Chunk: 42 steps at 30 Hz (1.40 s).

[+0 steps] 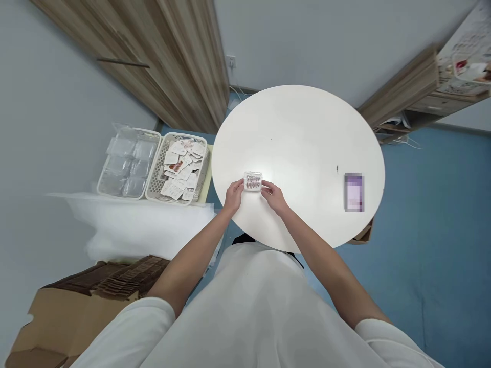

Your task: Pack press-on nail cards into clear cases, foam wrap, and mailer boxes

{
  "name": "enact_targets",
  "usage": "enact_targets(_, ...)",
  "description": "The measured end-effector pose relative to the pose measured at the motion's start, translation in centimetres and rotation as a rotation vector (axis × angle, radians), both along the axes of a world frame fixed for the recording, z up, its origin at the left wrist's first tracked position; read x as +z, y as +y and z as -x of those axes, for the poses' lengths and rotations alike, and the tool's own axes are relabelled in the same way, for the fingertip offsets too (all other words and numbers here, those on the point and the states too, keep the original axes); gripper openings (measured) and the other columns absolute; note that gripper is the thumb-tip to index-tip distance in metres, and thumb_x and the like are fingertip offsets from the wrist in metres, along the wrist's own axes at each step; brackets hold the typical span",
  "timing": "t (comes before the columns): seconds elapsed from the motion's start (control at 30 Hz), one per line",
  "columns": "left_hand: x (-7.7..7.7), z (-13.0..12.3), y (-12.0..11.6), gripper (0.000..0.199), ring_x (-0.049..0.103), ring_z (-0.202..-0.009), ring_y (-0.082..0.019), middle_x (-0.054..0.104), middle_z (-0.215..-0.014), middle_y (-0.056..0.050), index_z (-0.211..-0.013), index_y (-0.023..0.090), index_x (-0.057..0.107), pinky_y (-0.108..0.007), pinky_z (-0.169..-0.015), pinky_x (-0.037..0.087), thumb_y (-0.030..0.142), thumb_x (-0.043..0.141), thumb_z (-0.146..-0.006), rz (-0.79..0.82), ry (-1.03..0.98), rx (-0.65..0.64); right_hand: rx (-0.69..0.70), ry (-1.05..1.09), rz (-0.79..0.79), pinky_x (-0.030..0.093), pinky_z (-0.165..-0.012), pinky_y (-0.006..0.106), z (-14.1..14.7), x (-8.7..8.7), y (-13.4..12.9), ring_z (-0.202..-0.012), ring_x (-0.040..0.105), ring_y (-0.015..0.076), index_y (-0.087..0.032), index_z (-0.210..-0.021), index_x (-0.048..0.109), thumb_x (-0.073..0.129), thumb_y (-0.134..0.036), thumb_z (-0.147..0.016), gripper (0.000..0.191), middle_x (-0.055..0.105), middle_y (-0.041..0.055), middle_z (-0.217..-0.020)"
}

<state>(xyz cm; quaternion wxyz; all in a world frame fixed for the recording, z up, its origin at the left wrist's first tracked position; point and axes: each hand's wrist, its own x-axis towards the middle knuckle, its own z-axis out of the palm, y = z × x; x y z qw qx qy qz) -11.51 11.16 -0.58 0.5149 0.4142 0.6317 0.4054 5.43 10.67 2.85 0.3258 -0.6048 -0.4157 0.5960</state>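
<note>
A small clear plastic box (252, 181) with rows of pinkish press-on nails inside is over the near left part of the round white table (303, 128). My left hand (233, 196) grips its left side with the fingertips. At its right side, my right hand (273, 196) has thumb and fingers curled at the edge, holding it too. Whether the box rests on the table or is slightly lifted, I cannot tell.
Left of the table stand a white basket (153, 190) of printed cards and another basket (100, 184) of clear plastic boxes. White sheeting (141, 225) and cardboard boxes (76, 317) lie nearer me. A pixelated purple object (354, 192) is on the table's right.
</note>
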Motion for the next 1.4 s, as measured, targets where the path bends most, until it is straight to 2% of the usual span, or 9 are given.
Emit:
enact_targets(0.23,0.9,-9.2,-3.9,0.032,0.050,-0.107,-0.018,0.056,-0.113,-0.005,-0.107,0.020,0.060,-0.032,-0.095,0.036,0.026,0.045,-0.080,-0.044,0.060,-0.342,-0.014,-0.176,-0.028,0.044,-0.088,0.034,-10.9,-0.8,-6.7,-0.098,0.056,0.0156,-0.022,-0.111,0.054,0.051,-0.021,-0.074,0.037,0.054,0.0059,-0.118)
enact_targets(0.47,0.6,-13.3,-6.8,0.031,0.049,-0.108,-0.018,0.057,-0.111,-0.004,-0.106,0.021,0.060,-0.032,-0.095,0.035,0.027,0.041,-0.082,0.006,0.161,-0.454,0.036,-0.246,-0.047,0.045,-0.089,0.033,-15.0,-2.5,-10.2,-0.099,0.057,0.0151,-0.021,-0.112,0.054,0.048,-0.017,-0.075,0.037,0.053,0.0064,-0.119)
enact_targets(0.77,0.7,-14.0,-8.4,0.032,0.049,-0.108,-0.018,0.057,-0.112,-0.003,-0.105,0.021,0.060,-0.033,-0.093,0.037,0.028,0.037,-0.083,0.009,0.293,-0.400,0.167,-0.290,-0.110,0.045,-0.088,0.032,-15.4,-3.9,-10.1,-0.097,0.057,0.0151,-0.018,-0.112,0.052,0.045,-0.012,-0.073,0.040,0.053,0.0081,-0.115)
enact_targets(0.87,0.6,-14.2,-8.6,0.032,0.051,-0.104,-0.019,0.058,-0.108,-0.003,-0.104,0.022,0.059,-0.032,-0.089,0.040,0.024,0.036,-0.082,-0.006,0.362,-0.423,0.253,-0.354,-0.196,0.045,-0.087,0.033,-15.4,-4.2,-10.0,-0.096,0.055,0.0157,-0.019,-0.114,0.050,0.044,-0.012,-0.073,0.042,0.052,0.0076,-0.112)
enact_targets(1.0,0.6,-13.5,-9.3,0.042,0.050,-0.104,-0.021,0.052,-0.118,-0.007,-0.118,0.018,0.048,-0.033,-0.088,0.041,0.022,0.044,-0.076,-0.029,0.487,-0.426,0.319,-0.499,-0.360,0.044,-0.085,0.035,-15.3,-3.6,-10.9,-0.099,0.051,0.0179,-0.019,-0.120,0.043,0.047,-0.016,-0.075,0.045,0.046,0.0092,-0.116)
enact_targets(1.1,0.6,-11.9,-10.0,0.047,0.048,-0.106,-0.022,0.051,-0.117,-0.008,-0.118,0.017,0.047,-0.035,-0.090,0.040,0.020,0.050,-0.071,-0.124,0.601,-0.507,0.462,-0.653,-0.457,0.042,-0.081,0.035,-15.1,-3.1,-12.4,-0.097,0.049,0.0202,-0.019,-0.110,0.049,0.052,-0.023,-0.075,0.035,0.050,0.0082,-0.108)
enact_targets(1.23,0.7,-9.5,-10.8,0.035,0.048,-0.102,-0.023,0.054,-0.107,-0.007,-0.103,0.020,0.056,-0.038,-0.088,0.040,0.021,0.053,-0.068,-0.235,0.713,-0.699,0.722,-0.876,-0.512,0.038,-0.076,0.034,-14.4,-3.4,-14.0,-0.091,0.047,0.0218,-0.020,-0.094,0.056,0.059,-0.028,-0.073,0.023,0.053,0.0078,-0.101)
enact_targets(1.33,0.8,-8.6,-11.1,0.035,0.047,-0.101,-0.025,0.052,-0.108,-0.008,-0.100,0.020,0.057,-0.040,-0.086,0.039,0.029,0.060,-0.066,-0.273,0.786,-0.813,0.739,-0.997,-0.540,0.036,-0.073,0.032,-13.7,-3.9,-14.3,-0.087,0.047,0.0207,-0.018,-0.089,0.057,0.049,-0.022,-0.081,0.012,0.055,0.0087,-0.098)
enact_targets(1.4,0.8,-8.5,-11.1,0.039,0.045,-0.103,-0.026,0.051,-0.111,-0.008,-0.099,0.021,0.057,-0.041,-0.087,0.036,0.034,0.063,-0.064,-0.298,0.830,-0.862,0.722,-1.038,-0.540,0.035,-0.071,0.031,-13.3,-4.1,-14.2,-0.083,0.047,0.0199,-0.018,-0.086,0.058,0.042,-0.016,-0.084,0.016,0.056,0.0091,-0.093)
